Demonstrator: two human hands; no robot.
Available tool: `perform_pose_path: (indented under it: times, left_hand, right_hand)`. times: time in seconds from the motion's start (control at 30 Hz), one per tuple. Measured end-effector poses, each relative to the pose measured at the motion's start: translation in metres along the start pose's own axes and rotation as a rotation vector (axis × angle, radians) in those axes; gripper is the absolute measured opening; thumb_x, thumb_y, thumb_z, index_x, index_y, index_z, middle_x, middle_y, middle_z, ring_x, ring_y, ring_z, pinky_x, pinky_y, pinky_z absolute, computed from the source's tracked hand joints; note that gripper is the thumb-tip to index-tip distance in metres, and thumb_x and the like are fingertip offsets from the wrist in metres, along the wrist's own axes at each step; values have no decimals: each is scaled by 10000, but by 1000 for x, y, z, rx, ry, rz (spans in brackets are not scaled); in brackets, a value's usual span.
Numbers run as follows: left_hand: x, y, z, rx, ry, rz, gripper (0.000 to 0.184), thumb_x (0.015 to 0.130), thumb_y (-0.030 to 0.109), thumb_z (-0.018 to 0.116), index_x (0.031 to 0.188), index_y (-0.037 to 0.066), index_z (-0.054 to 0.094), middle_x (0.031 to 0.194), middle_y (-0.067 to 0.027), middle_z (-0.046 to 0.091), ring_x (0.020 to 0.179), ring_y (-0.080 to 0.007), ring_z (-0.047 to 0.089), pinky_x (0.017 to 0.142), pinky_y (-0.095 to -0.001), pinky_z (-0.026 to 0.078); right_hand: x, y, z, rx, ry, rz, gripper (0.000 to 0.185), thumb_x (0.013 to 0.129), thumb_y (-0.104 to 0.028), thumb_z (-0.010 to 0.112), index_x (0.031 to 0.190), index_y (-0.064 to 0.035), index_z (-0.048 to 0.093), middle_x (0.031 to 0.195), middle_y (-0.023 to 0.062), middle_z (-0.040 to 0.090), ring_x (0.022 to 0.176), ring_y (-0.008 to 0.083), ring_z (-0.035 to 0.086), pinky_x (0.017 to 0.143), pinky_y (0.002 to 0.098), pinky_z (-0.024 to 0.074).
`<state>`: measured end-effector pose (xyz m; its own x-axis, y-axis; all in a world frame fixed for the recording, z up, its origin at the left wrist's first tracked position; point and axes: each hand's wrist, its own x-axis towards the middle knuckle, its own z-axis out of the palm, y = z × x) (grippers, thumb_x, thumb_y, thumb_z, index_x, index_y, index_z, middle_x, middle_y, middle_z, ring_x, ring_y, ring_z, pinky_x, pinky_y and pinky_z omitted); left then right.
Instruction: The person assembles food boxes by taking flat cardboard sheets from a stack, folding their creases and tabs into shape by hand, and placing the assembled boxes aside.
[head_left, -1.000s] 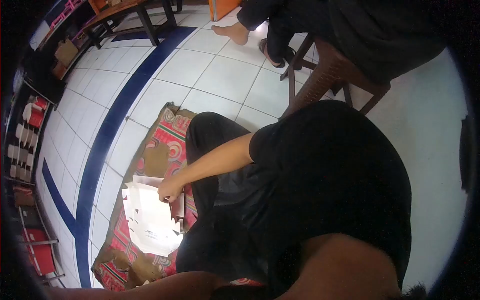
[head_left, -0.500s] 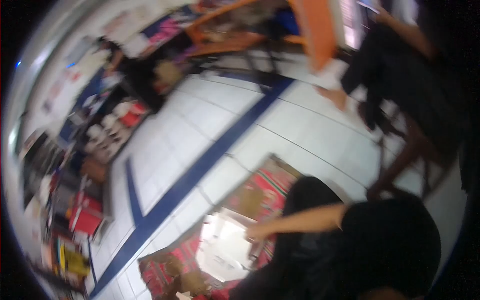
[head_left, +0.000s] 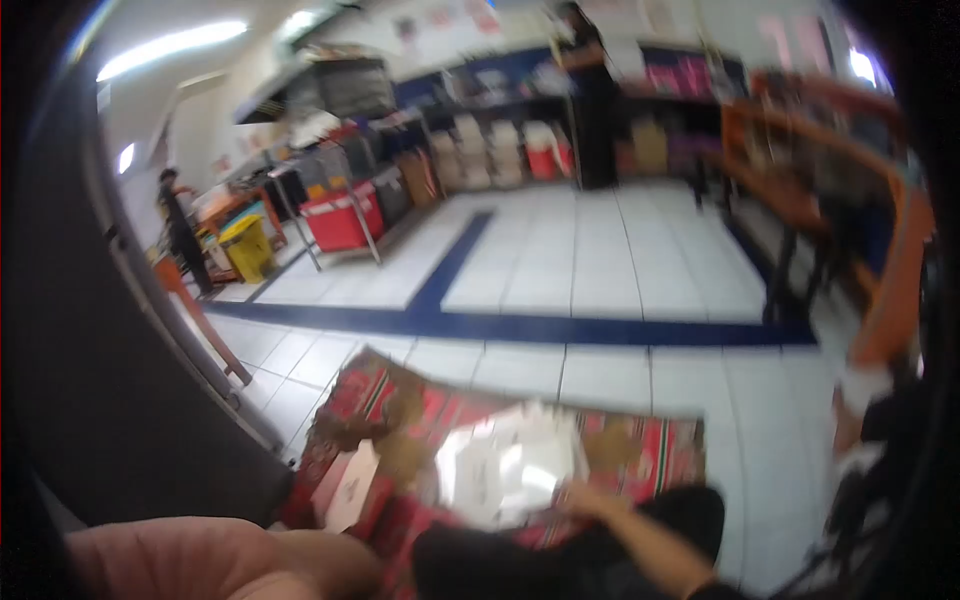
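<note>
A pile of flat white cardboard pieces [head_left: 510, 465] with faint dark print lies on a red patterned mat [head_left: 460, 408] on the floor. My right hand [head_left: 580, 498] is at the pile's lower right edge, its fingers closed on the cardboard; blur hides the exact grip. My left hand [head_left: 220, 560] looms very large at the bottom left, close to the camera, with its fingers partly cut off by the frame. Beyond it, a small pinkish-white box [head_left: 350, 490] with dark print sits on the mat's left part. My dark-clothed leg [head_left: 480, 560] is folded beside the pile.
A dark panel [head_left: 130, 330] rises close on the left. Across the tiled floor stand a red cooler box [head_left: 342, 218], a yellow bin [head_left: 247, 248] and wooden benches [head_left: 790, 125]. One person [head_left: 590, 90] stands at the back counter, another [head_left: 180, 230] far left; someone's foot [head_left: 845, 420] shows at right.
My view has swung left and up, levelling the room. My left hand has come into view at the bottom left. My right hand stays at the edge of the cardboard.
</note>
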<state>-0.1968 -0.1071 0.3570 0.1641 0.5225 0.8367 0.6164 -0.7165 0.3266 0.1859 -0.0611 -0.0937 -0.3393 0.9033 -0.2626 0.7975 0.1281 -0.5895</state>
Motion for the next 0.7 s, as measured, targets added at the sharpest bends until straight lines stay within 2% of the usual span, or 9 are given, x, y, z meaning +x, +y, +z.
perform_pose_path:
  times: [0.03,0.1,0.17,0.2,0.23,0.3,0.4,0.6,0.7]
  left_hand:
    - [-8,5,3,26,49,-13,395,974,133,741,1343,15,666,1279,-174,720,1182,-329,701,1023,-421,542]
    - [-17,-2,2,67,104,-42,395,975,134,739,1345,15,666,1281,-175,720,1184,-330,701,1024,-422,542]
    - [-22,-8,0,77,128,-72,394,977,136,737,1346,15,666,1283,-177,721,1186,-331,701,1026,-423,542]
    - [-23,-11,-3,96,120,-89,394,978,136,736,1347,15,666,1284,-177,721,1187,-332,701,1027,-423,542]
    - [-25,-8,-9,109,119,-109,394,979,137,734,1347,16,666,1285,-178,721,1188,-333,701,1028,-424,542]
    - [-29,6,-23,136,128,-135,394,981,138,732,1349,16,667,1287,-179,721,1190,-334,701,1029,-425,542]
    - [-35,0,-22,149,146,-142,393,983,140,728,1351,16,667,1291,-181,722,1193,-335,702,1032,-426,543]
    - [-30,-6,-25,176,115,-157,393,988,144,721,1356,16,667,1297,-185,722,1199,-339,702,1037,-429,543]
    - [-25,-1,-28,197,146,-152,392,991,145,718,1358,17,667,1300,-187,723,1202,-341,703,1039,-431,543]
  right_hand:
    - [-2,21,5,-68,234,-28,264,923,-244,755,1110,-72,826,1065,215,780,994,385,754,919,494,605]
    - [-12,14,-11,-69,174,-152,315,972,-297,683,1161,-76,803,1200,221,769,1137,409,738,982,559,585]
    - [9,41,16,-120,279,-143,248,939,-268,709,1055,-71,805,1073,234,773,993,412,743,878,520,594]
    - [2,13,-2,-23,84,66,248,946,-262,678,1046,-64,788,1089,241,767,1010,432,736,852,545,580]
    - [10,23,7,-25,23,124,242,954,-250,660,1063,-74,783,1051,238,756,1011,434,731,831,547,573]
    - [-27,10,-11,-82,220,-103,214,979,-289,669,1046,-114,772,995,191,732,969,407,723,849,539,573]
    - [-32,-18,-25,-81,266,-128,205,978,-291,681,1051,-118,762,998,177,722,952,403,714,853,548,564]
    - [-36,-3,-4,16,242,-119,172,972,-254,688,1051,-116,754,1004,173,712,977,410,710,836,548,561]
    - [-21,-25,-32,-45,257,-151,174,967,-242,691,1061,-111,755,992,179,702,970,407,709,837,536,563]
